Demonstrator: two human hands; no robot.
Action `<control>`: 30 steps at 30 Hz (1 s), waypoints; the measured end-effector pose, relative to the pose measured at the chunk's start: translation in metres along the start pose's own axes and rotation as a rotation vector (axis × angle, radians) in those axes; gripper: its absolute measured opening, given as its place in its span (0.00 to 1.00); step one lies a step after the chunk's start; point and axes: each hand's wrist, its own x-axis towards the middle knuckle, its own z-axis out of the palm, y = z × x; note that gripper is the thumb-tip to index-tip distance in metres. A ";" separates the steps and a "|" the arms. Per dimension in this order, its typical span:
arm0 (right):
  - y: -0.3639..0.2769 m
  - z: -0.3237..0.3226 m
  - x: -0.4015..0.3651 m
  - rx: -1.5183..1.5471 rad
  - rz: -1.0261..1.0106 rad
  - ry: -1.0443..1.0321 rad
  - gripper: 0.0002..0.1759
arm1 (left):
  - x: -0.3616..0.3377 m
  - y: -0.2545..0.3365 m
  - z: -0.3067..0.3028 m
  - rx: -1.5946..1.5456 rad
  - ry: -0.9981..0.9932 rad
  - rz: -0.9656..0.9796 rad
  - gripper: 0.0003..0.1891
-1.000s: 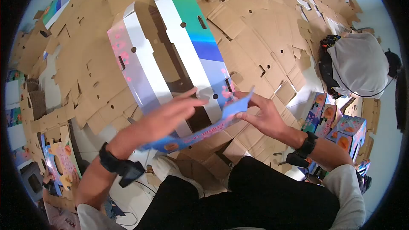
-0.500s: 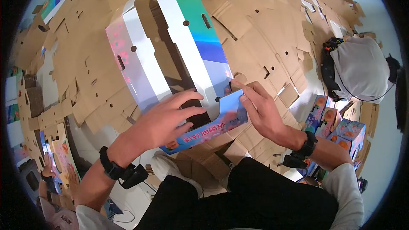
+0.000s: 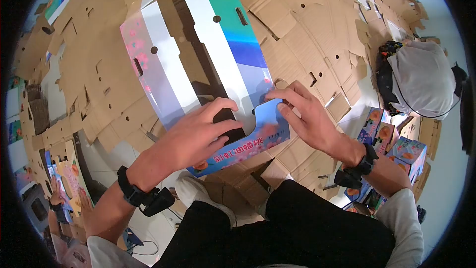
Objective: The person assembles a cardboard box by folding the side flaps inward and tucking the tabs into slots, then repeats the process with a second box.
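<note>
Glossy carton (image 3: 198, 59) half-folded over seated person's knees (image 3: 297, 208), above heap of flat cardboard blanks (image 3: 317, 34)
L hand (image 3: 198, 136) & R hand (image 3: 307, 119) both open, fingers spread, pressing blue end flap (image 3: 258, 141); prob. light, slick print, bends at creases; best gripped at folded corners.

Half-folded colourful printed carton (image 3: 198, 59), blue end flap (image 3: 248, 146) raised

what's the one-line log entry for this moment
left hand: flat on end flap | right hand: fingertips on end flap | printed box: partly folded
</note>
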 end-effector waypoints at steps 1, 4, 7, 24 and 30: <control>0.001 -0.004 0.001 -0.034 -0.013 -0.048 0.13 | 0.000 0.000 0.001 0.000 0.001 0.001 0.23; 0.005 -0.003 0.005 -0.042 -0.036 -0.073 0.12 | 0.001 -0.002 0.001 0.011 0.019 0.021 0.23; 0.004 -0.004 0.010 -0.172 -0.096 -0.066 0.13 | -0.002 -0.002 0.003 0.033 0.037 0.026 0.22; 0.016 -0.004 0.025 -0.082 -0.073 -0.205 0.13 | -0.002 -0.005 0.011 0.160 0.051 0.038 0.20; -0.006 -0.017 0.022 -0.231 -0.168 -0.235 0.19 | -0.007 -0.002 0.011 0.112 0.061 0.012 0.19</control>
